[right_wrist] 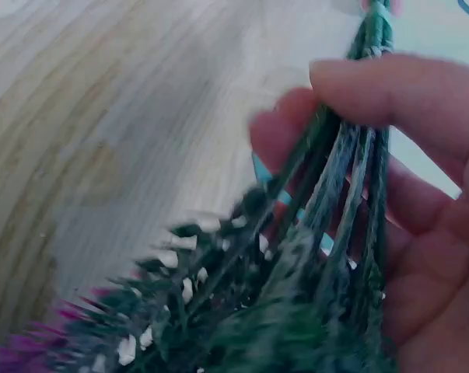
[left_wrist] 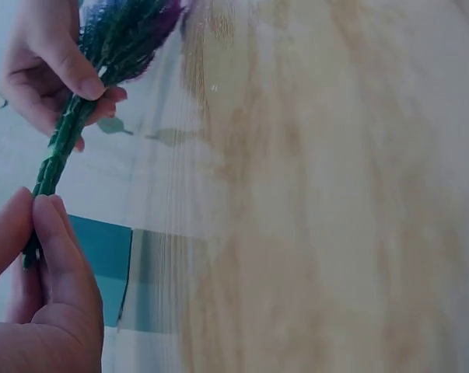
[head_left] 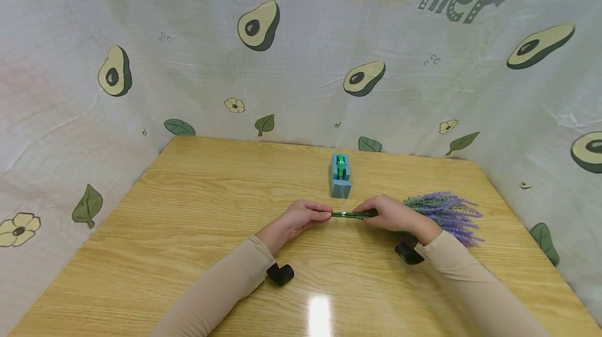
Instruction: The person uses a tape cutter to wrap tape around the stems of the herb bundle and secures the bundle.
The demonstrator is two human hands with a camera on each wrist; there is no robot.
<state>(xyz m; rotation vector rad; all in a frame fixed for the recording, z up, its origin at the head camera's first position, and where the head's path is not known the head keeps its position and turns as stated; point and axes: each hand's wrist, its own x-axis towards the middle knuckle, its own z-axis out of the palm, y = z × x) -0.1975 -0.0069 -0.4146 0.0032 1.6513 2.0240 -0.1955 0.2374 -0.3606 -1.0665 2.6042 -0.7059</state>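
A bunch of lavender (head_left: 449, 217) lies sideways above the table, its purple flower heads fanning out to the right past my right wrist. My left hand (head_left: 301, 217) pinches the bare green stem ends between thumb and fingers. Farther along the stems, my right hand (head_left: 391, 212) grips the bundle below the flowers. Between both hands the stems (head_left: 349, 215) run close together, with a shiny patch on them. In the right wrist view, the stems (right_wrist: 347, 167) spread toward the leaves from between thumb and fingers. In the left wrist view, the stem tips (left_wrist: 29, 256) poke out below the left fingertips.
A blue tape dispenser (head_left: 340, 189) with a green roll stands just behind the hands. The wooden table (head_left: 211, 185) reaches a white fabric backdrop (head_left: 301, 76) printed with avocados and leaves. Black wrist cameras (head_left: 280, 275) hang beneath both forearms, near the tabletop.
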